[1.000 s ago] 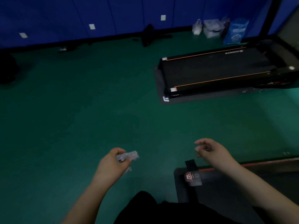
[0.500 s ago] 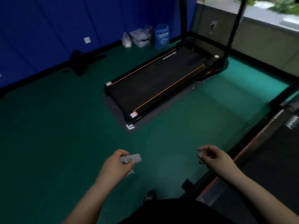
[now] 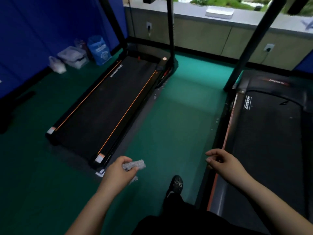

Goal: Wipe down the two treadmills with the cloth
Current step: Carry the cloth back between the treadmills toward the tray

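Note:
My left hand (image 3: 118, 173) grips a crumpled pale grey cloth (image 3: 134, 165), held in the air above the green floor. A black treadmill with orange stripes (image 3: 108, 106) lies to the left, its rear corner just beyond my left hand. A second treadmill with a red side rail (image 3: 267, 136) runs along the right. My right hand (image 3: 223, 162) hovers over that treadmill's left rail with fingers loosely curled, holding nothing.
A green floor aisle (image 3: 176, 116) runs between the two treadmills, and my black shoe (image 3: 176, 184) stands in it. Black uprights (image 3: 170, 31) rise from both machines. Plastic bags and a clear box (image 3: 74, 56) sit by the blue wall. A low beige wall with sockets (image 3: 203, 36) is ahead.
The view has swung right, so both treadmills now lie lengthwise ahead of me. My hands keep the same pose, cloth still in the left.

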`<action>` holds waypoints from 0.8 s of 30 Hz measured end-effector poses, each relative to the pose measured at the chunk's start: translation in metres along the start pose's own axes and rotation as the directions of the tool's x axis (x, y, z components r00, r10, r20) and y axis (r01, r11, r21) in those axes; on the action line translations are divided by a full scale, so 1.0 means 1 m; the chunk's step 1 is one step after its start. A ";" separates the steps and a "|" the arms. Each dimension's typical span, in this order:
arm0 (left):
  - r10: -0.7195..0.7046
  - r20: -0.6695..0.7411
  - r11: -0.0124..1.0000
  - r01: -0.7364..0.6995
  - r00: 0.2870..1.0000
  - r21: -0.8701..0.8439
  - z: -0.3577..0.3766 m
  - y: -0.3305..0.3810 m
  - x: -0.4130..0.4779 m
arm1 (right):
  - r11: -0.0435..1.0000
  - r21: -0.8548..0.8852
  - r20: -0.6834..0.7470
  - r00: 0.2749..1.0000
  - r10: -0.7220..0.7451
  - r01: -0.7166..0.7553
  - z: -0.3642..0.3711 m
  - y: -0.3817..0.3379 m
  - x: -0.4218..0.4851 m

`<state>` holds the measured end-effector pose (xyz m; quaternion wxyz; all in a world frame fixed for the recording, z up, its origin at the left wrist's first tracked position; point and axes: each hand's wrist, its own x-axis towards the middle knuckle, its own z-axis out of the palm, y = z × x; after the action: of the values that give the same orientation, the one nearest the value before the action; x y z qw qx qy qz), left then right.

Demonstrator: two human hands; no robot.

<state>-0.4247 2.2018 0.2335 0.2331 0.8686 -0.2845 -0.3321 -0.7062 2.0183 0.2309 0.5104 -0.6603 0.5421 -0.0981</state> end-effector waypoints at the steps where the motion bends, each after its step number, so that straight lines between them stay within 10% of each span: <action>1: 0.008 0.001 1.000 -0.008 1.000 0.008 0.000 0.013 0.020 | 1.000 0.009 -0.015 1.000 0.005 -0.005 -0.007 -0.006 0.018; 24: 0.197 0.136 0.974 -0.210 0.971 0.089 -0.036 0.315 0.462 | 0.992 0.096 -0.253 0.961 0.108 -0.086 -0.141 -0.155 0.424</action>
<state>-0.2209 1.6800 0.2392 0.2024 0.8228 -0.4031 -0.3458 -0.5407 1.5752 0.2366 0.4671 -0.5924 0.6310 -0.1807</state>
